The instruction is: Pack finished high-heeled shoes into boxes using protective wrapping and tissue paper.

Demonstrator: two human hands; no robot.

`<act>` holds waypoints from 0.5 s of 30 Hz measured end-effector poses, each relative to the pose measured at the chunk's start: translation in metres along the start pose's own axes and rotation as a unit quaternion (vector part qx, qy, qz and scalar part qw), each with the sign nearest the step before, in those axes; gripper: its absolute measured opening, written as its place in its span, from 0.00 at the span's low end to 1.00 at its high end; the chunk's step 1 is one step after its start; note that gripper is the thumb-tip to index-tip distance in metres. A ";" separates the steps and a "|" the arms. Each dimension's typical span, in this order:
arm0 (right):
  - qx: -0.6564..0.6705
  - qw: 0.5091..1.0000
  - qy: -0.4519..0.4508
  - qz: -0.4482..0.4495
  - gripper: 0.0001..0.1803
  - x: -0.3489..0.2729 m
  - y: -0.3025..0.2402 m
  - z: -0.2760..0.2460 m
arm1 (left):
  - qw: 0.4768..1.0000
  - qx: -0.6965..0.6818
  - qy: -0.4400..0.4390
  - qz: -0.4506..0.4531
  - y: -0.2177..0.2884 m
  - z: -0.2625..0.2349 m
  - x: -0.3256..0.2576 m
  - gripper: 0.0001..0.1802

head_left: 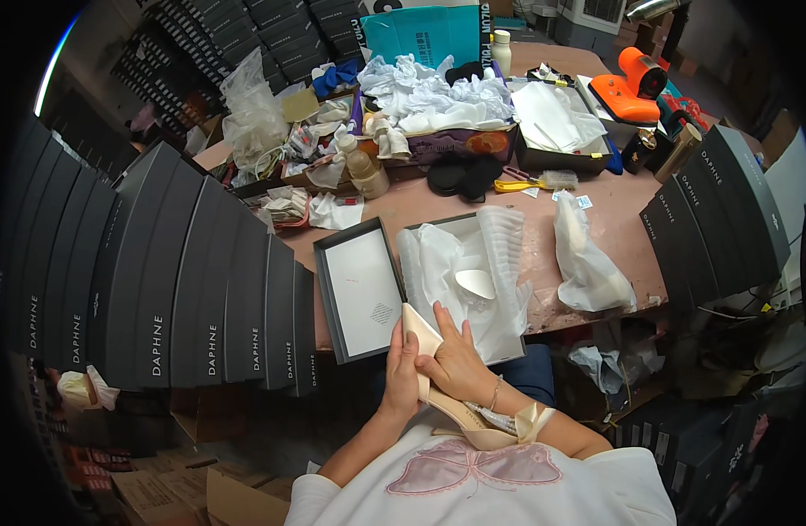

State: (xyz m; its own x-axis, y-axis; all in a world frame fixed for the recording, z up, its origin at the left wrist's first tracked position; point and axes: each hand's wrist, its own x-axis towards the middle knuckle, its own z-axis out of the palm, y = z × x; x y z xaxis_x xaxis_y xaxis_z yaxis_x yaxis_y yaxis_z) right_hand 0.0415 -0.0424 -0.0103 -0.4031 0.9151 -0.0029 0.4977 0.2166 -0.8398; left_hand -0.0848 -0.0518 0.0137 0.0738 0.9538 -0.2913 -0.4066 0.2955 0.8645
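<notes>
Holding shoe near the chest, toe at 11 o'clock: left hand closed round toe, right hand's fingers straight, grip can't tell. Likely light, smooth, stiff-soled; bow crushable, so take sole sides. Box 12 o'clock, lid 11.

a satin-like sheen is shown by the cream shoe at lower centre; matt card is seen in the dark boxes at left, crinkled translucent plastic in the bag, upper left.
</notes>
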 end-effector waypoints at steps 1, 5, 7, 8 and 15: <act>0.030 0.999 0.012 -0.003 0.42 0.003 -0.002 0.003 | 1.000 0.003 0.007 0.010 -0.001 -0.002 -0.001 0.33; 0.101 0.995 0.004 -0.008 0.38 0.018 -0.009 0.002 | 0.999 -0.017 0.005 0.033 0.008 -0.002 0.003 0.32; 0.092 0.995 -0.012 -0.028 0.35 0.014 -0.012 -0.007 | 0.999 -0.037 -0.032 0.011 0.014 -0.001 0.006 0.32; 0.087 0.995 -0.023 -0.035 0.34 0.009 -0.012 -0.013 | 0.998 -0.048 -0.049 -0.002 0.014 -0.003 0.007 0.31; 0.025 0.998 0.056 0.006 0.19 -0.018 0.035 -0.078 | 0.971 -0.184 -0.128 -0.086 0.021 -0.041 0.040 0.32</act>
State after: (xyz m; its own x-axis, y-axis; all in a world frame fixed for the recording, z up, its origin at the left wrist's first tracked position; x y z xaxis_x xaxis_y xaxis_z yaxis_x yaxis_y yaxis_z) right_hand 0.1260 -0.0249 0.0028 -0.3075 0.9505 0.0445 0.4626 0.1903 -0.8659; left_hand -0.1277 -0.0098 0.0030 0.3748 0.8880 -0.2664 -0.6629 0.4576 0.5926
